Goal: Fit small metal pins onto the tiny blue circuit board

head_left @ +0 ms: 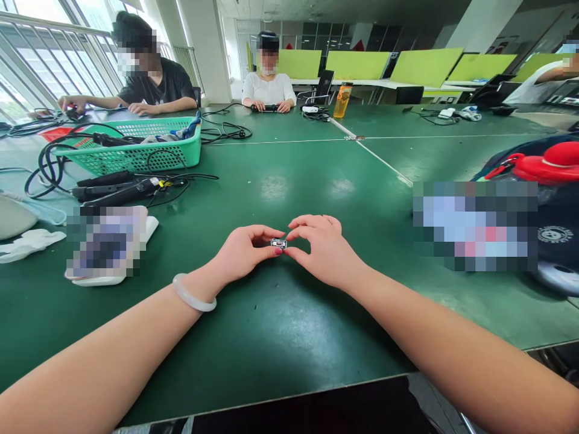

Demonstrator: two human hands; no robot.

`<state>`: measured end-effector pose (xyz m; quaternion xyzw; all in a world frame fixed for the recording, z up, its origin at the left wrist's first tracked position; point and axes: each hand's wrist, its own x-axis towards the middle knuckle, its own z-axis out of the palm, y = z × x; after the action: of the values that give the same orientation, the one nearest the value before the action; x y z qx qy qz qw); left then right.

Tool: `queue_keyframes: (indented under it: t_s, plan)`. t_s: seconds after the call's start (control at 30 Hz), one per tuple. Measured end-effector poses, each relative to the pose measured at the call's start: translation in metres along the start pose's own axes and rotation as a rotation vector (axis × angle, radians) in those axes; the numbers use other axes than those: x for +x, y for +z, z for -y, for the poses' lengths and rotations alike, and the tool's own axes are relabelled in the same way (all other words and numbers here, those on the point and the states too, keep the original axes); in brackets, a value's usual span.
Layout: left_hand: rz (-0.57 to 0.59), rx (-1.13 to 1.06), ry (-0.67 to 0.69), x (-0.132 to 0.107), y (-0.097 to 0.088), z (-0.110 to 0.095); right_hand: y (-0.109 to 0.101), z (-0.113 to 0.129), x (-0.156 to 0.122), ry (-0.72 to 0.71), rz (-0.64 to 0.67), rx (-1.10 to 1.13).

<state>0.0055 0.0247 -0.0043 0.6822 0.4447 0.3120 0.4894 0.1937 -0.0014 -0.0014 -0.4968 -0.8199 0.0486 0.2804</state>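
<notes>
A small silver-and-black rectangular piece point(278, 243) is held just above the green table, and its exact kind is too small to make out. My left hand point(244, 248), with a pale bangle on the wrist, pinches it between thumb and fingertips from the left. From the right, my right hand point(322, 247) closes thumb and fingers around the piece's other end, the fingertips of both hands nearly meeting. Parts of the piece are covered by the fingers.
Left on the green table point(271, 325) are a phone point(111, 244), black cabled devices point(117, 188) and a green basket point(136, 158) of cables. To the right lies a dark bag point(558, 211) with a red-topped item point(552, 161). An orange bottle point(342, 100) and people are beyond.
</notes>
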Motion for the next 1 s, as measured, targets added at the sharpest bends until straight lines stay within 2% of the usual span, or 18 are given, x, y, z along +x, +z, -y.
queue_keyframes:
  t_s: [0.37,0.5,0.57,0.67,0.73,0.8,0.83,0.9,1.0]
  plan:
    - [0.113,-0.348,-0.094,-0.002,0.003,-0.005,0.005,0.010,0.002,-0.064,-0.084,-0.037]
    - [0.108,-0.303,-0.093,-0.003,0.003,-0.007,0.007,0.014,0.003,-0.113,-0.088,-0.055]
    - [0.080,-0.187,-0.094,-0.003,0.002,-0.008,0.008,0.010,0.004,-0.155,-0.052,-0.020]
    - [0.002,0.100,-0.037,0.000,-0.004,-0.006,0.009,-0.002,0.007,-0.207,0.016,0.063]
    - [-0.086,0.378,0.052,0.003,-0.016,-0.002,0.008,-0.012,0.008,-0.186,0.030,0.108]
    - [-0.211,0.729,0.113,0.007,-0.035,0.003,0.008,-0.020,0.011,-0.123,0.060,0.150]
    - [-0.283,0.887,0.092,0.009,-0.047,0.007,0.008,-0.023,0.012,-0.083,0.089,0.168]
    - [-0.394,1.109,-0.050,0.010,-0.074,0.014,0.008,-0.026,0.013,-0.026,0.154,0.194]
    - [-0.455,1.208,-0.246,0.006,-0.109,0.025,0.008,-0.025,0.014,-0.020,0.204,0.224]
